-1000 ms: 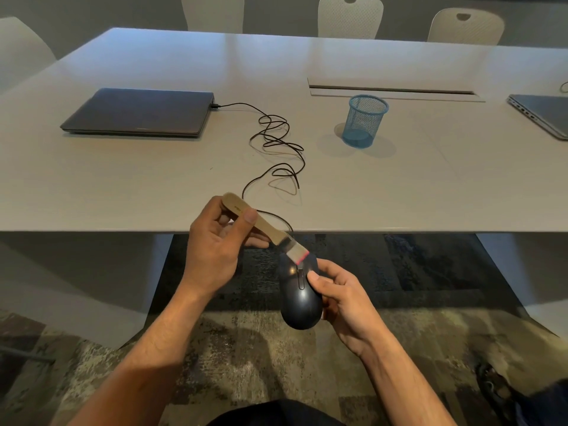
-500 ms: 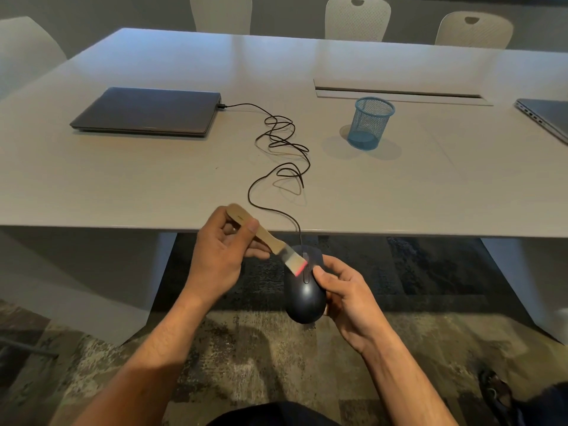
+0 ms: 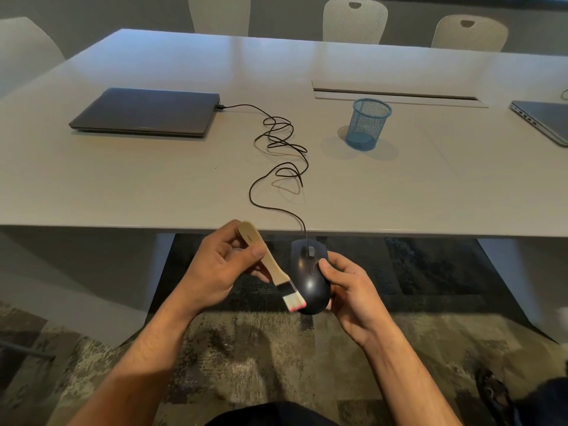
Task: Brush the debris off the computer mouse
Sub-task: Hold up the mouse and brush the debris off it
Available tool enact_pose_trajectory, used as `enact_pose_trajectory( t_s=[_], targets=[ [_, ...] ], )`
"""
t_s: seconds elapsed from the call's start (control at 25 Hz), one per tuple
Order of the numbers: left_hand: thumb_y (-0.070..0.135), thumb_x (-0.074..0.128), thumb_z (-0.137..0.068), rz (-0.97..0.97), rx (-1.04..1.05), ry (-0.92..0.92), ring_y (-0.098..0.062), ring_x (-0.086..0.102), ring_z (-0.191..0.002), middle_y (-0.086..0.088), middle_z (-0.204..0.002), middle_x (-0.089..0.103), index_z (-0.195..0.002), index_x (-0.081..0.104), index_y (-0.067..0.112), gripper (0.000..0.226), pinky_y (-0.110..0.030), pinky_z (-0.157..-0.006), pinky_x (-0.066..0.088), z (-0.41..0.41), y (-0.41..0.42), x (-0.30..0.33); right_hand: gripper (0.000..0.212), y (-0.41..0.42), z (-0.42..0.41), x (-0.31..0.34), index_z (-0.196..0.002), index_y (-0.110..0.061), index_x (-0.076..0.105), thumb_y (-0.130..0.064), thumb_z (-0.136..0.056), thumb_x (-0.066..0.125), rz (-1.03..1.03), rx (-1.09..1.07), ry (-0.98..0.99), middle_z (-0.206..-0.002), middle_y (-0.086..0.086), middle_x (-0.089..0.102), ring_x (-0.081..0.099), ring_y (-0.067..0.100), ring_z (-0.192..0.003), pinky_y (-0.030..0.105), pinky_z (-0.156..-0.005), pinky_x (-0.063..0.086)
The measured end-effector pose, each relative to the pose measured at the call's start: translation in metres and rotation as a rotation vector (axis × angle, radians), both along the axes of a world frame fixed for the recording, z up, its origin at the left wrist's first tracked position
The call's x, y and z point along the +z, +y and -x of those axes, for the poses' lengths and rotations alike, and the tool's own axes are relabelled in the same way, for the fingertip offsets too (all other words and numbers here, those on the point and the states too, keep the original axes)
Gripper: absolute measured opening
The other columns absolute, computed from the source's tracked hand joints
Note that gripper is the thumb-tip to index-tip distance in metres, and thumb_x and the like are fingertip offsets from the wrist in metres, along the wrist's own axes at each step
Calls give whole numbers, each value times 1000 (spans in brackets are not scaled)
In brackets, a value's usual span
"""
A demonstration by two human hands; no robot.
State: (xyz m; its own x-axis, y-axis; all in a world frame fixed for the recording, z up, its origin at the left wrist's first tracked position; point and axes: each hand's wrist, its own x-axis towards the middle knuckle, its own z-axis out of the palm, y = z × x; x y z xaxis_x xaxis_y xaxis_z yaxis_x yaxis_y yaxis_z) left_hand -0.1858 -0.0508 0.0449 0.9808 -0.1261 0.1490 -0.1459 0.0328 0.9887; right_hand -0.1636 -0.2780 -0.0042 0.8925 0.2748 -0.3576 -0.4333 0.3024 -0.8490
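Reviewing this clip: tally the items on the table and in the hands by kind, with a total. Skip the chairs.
Laptops: 2, one closed, one at the right edge
Mesh cups: 1, blue
Computer mice: 1, held in the right hand, cable running to the closed laptop
Brushes: 1, held in the left hand
Total: 5

A large pale table (image 3: 153,179) carries a closed dark laptop (image 3: 147,112) at its left, a blue mesh cup (image 3: 367,124) standing upright right of centre, and a second closed laptop (image 3: 544,119) cut off at the right edge. Behind the cup a long recessed slot (image 3: 396,98) lies in the tabletop. Three pale chairs (image 3: 355,18) line the far side, above patterned carpet (image 3: 276,358).
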Motion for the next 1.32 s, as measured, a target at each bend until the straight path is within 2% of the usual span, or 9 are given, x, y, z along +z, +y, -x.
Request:
enact_pose_trajectory(
  t_s=[0.2,0.36,0.44,0.6,0.72,0.92,1.08,1.16,1.32],
  targets=[
    [10,55,-87,94,284,-5,-19,74,-73,-1,-79,73,-94,53,7,9,-25,-61,60,-10,5,-3,32,-1,3,2,-124,-9,67,-14,-94,59,-6,12,-3,-115,13,74,72,24,-96,36,-71,58],
    [3,52,-87,68,87,-39,-16,74,-74,-1,-81,74,-95,53,1,9,-23,-62,59,-1,-2,-2,29,0,5,6,-122,-7,67,-12,-95,57,-4,29,-15,-109,11,76,73,20,-90,32,-68,58],
    [4,53,-86,62,70,-40,-15,73,-74,0,-80,74,-95,54,2,9,-22,-62,59,-1,-5,-3,30,1,6,6,-122,-7,68,-13,-94,59,-4,39,-22,-111,13,75,72,22,-92,32,-70,58],
    [15,58,-87,81,301,21,-19,74,-71,-4,-81,71,-94,54,10,10,-27,-61,61,-16,0,-3,39,1,12,3,-124,-9,68,-17,-86,64,12,66,-35,-114,13,74,71,25,-97,36,-75,58],
    [15,58,-92,40,474,-19,-19,73,-70,-9,-92,67,-94,54,16,5,-26,-61,60,-21,-1,-1,34,0,15,2,-122,-11,68,-14,-89,63,17,63,-22,-109,10,76,72,23,-94,37,-74,58],
    [10,59,-89,103,294,-38,-22,73,-65,-10,-79,70,-91,55,8,5,-26,-55,59,1,-24,6,26,2,11,5,-119,-8,69,-10,-94,61,8,19,34,-104,11,76,73,20,-84,33,-67,59],
    [20,70,-87,8,192,-126,-23,74,-69,-7,-85,72,-89,59,14,13,-28,-56,60,19,-45,-2,27,6,5,9,-121,-2,64,-10,-95,62,-26,0,74,-101,14,74,73,22,-82,33,-65,59],
    [24,70,-86,-38,212,-127,-22,75,-70,-8,-88,71,-88,59,16,14,-24,-56,58,24,-49,-7,26,6,4,11,-120,-3,64,-11,-95,62,-35,-2,69,-102,14,74,73,22,-84,33,-67,59],
    [15,64,-85,-71,356,-106,-22,74,-63,-9,-86,72,-86,58,17,7,-22,-55,57,25,-30,-7,26,6,5,11,-120,-4,65,-9,-95,60,-27,-4,79,-97,9,77,75,16,-77,29,-60,58]
  ],
)
